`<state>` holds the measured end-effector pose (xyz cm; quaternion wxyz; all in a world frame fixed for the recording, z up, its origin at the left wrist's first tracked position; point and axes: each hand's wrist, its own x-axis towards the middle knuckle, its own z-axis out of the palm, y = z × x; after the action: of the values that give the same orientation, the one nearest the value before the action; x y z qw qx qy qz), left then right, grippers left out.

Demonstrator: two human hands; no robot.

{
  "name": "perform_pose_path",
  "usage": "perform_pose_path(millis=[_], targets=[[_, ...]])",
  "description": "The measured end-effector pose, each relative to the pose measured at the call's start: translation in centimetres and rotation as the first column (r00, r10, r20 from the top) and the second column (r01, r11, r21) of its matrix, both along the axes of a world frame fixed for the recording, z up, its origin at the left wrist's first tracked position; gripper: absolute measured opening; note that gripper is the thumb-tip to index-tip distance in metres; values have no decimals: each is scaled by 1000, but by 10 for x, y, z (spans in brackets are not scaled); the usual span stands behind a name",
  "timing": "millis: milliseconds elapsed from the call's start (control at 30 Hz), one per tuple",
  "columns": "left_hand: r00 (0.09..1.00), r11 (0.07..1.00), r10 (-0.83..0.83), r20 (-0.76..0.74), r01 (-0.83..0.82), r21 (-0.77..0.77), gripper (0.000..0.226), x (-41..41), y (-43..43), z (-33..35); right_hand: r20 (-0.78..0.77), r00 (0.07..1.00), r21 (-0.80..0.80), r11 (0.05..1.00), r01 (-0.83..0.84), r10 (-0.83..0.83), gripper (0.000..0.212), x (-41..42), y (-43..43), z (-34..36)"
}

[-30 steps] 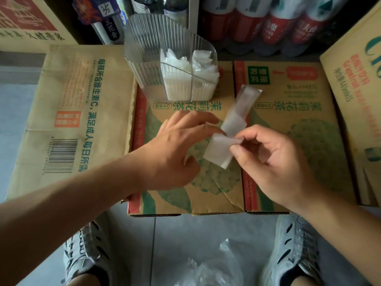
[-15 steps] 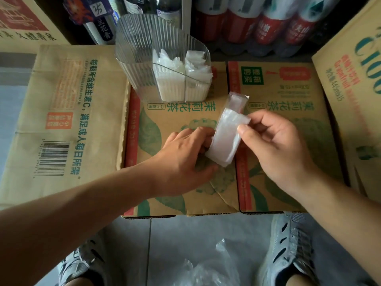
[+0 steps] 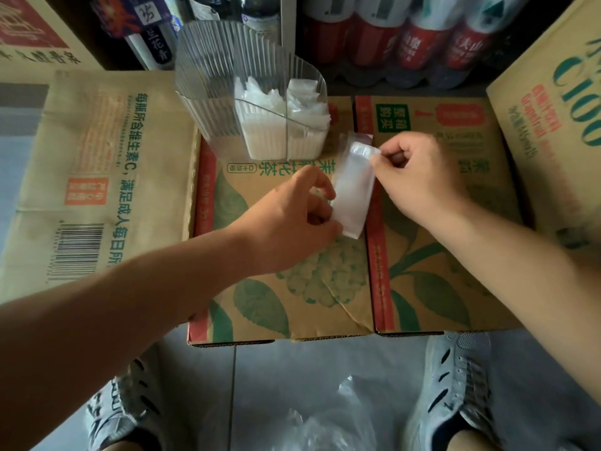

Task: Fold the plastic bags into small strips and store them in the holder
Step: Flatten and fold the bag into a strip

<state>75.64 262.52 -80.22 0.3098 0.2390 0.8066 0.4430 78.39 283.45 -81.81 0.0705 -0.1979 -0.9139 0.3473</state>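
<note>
Both hands on one folded plastic strip (image 3: 353,193) — left hand (image 3: 292,222) pinches its lower edge, right hand (image 3: 419,183) its top corner.

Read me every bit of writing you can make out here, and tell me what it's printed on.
"C100", on the right carton.
"每瓶所含维生素C,满足成人每日所", then hidden, on the left carton.
"茉莉花茶", upside down, on the middle carton.
"整箱购买", on the green label of the carton beside it.
Bottle labels at the back and the small print: too blurred to read.
</note>
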Motion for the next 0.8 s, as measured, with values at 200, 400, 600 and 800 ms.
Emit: perform_pose_path(millis=[200, 400, 600, 800], targets=[[1000, 1000, -23, -13, 23, 4, 20, 1, -1, -4, -14, 996, -14, 996, -86, 86, 9, -2, 6, 5], [999, 998, -36, -36, 34, -62, 18, 2, 1, -3, -49, 981, 4, 982, -186, 186, 7, -1, 3, 8], [997, 996, -45, -68, 39, -81, 20, 4, 2, 1, -21, 976, 42, 975, -217, 218, 8, -13, 1, 5], [998, 996, -17, -68, 11, -91, 23, 3, 3, -1, 20, 969, 93, 964, -248, 247, 8, -28, -4, 4]])
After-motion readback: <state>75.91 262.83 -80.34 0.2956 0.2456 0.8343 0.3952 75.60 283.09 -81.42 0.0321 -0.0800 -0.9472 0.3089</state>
